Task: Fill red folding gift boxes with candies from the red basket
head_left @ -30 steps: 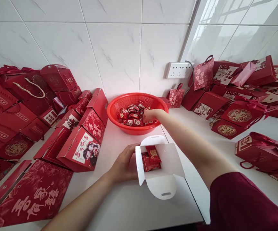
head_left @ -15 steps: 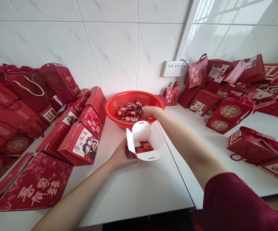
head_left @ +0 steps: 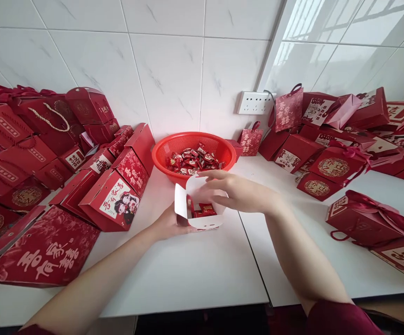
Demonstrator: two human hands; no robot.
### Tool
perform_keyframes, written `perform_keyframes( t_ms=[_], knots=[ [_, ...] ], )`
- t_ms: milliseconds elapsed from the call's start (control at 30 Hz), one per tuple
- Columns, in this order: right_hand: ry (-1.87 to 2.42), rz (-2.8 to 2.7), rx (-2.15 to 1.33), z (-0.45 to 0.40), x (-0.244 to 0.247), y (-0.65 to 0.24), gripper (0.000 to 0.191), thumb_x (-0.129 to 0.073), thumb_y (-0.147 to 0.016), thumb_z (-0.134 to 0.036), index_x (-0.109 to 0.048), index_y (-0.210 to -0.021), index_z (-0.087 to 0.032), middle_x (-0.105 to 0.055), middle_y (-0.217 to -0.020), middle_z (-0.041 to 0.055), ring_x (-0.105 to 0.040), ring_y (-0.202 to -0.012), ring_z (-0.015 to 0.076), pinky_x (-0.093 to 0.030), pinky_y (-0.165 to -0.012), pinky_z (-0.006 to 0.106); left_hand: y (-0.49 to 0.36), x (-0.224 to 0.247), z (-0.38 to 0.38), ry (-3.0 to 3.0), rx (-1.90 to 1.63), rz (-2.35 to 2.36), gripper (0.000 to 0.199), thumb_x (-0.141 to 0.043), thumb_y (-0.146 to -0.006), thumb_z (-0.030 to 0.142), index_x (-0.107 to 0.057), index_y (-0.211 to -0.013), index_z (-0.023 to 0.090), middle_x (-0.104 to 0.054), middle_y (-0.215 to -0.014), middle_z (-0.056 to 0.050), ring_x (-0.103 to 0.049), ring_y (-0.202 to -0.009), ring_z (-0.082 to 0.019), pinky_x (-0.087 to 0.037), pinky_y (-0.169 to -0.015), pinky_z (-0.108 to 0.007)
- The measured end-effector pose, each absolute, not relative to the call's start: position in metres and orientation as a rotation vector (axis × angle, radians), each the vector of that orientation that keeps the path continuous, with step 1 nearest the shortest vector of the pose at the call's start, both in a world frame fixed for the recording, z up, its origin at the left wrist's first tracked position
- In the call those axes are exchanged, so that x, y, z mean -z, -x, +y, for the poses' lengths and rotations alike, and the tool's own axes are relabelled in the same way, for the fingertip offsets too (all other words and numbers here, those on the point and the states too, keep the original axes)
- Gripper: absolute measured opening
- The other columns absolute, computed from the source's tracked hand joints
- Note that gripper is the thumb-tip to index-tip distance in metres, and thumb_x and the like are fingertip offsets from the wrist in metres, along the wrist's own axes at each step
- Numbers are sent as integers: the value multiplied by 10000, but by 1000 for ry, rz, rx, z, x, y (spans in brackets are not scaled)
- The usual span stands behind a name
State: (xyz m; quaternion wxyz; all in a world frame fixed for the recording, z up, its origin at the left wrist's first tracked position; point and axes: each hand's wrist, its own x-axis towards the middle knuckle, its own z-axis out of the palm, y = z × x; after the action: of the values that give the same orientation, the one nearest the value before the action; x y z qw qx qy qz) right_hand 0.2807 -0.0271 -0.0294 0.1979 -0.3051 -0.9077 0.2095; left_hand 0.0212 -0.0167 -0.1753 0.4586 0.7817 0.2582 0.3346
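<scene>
My left hand grips the lower left side of a small gift box, white inside and red outside. Its top flaps stand up, and red-wrapped candies lie at the bottom. Over the box's right side is my right hand, palm down, its fingers stretched out and apart. I see nothing held in it; whether the fingertips touch the flap I cannot tell. Just behind the box sits a red plastic basket holding many small wrapped candies.
Closed red gift boxes stand in rows on the left, with handled boxes stacked beyond. More red boxes are piled on the right. A power strip is on the tiled wall. A seam divides the white tabletop.
My right hand has come out of the candy basket and moved toward me, over the box. My left hand still holds the box, which sits slightly further left in view.
</scene>
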Motion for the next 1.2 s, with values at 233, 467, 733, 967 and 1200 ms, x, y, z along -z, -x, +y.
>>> perform_keyframes(
  t_ms=[233, 467, 733, 967, 1200],
  knots=[
    [1134, -2326, -382, -29, 22, -299, 157, -511, -993, -328, -613, -1034, -216, -690, -1047, 64, -657, -890, 209, -518, -759, 331, -25, 171, -35, -2220, -1126, 932, 1021, -781, -791, 410, -168, -1583, 210, -380, -1553, -216, -376, -1438, -414, -409, -1116, -626],
    [1261, -2509, -704, -30, 24, -304, 300, -597, -928, -473, -599, -1138, -259, -730, -1072, 49, -686, -950, 239, -516, -758, 324, -29, 155, -55, -2610, -1388, 890, 922, -641, -869, 216, -93, -1609, 169, -310, -1605, -209, -359, -1468, -341, -358, -1182, -528],
    [1234, -2660, -733, -29, 41, -288, 470, -731, -818, -420, -596, -1249, -289, -741, -1083, 30, -689, -948, 253, -501, -749, 331, -28, 161, -49, -2700, -1102, 915, 662, -562, -891, 176, -318, -1504, 215, -658, -1323, -127, -591, -1276, -264, -271, -1200, -551],
    [1176, -2789, -755, -36, 44, -270, 325, -676, -865, -483, -643, -1086, -247, -739, -959, 34, -662, -754, 213, -438, -616, 305, -27, 157, -48, -2710, -1191, 888, 430, -517, -921, 164, -525, -1344, 241, -721, -1187, -67, -649, -1169, -239, -418, -1099, -455],
    [1228, -2542, -619, -20, 61, -261, 186, -608, -923, -369, -536, -993, -213, -681, -985, 56, -628, -795, 202, -437, -639, 289, -22, 161, -44, -2576, -1355, 971, 541, -572, -929, 165, -430, -1447, 234, -667, -1251, -105, -661, -1098, -229, -561, -933, -388]
  ],
)
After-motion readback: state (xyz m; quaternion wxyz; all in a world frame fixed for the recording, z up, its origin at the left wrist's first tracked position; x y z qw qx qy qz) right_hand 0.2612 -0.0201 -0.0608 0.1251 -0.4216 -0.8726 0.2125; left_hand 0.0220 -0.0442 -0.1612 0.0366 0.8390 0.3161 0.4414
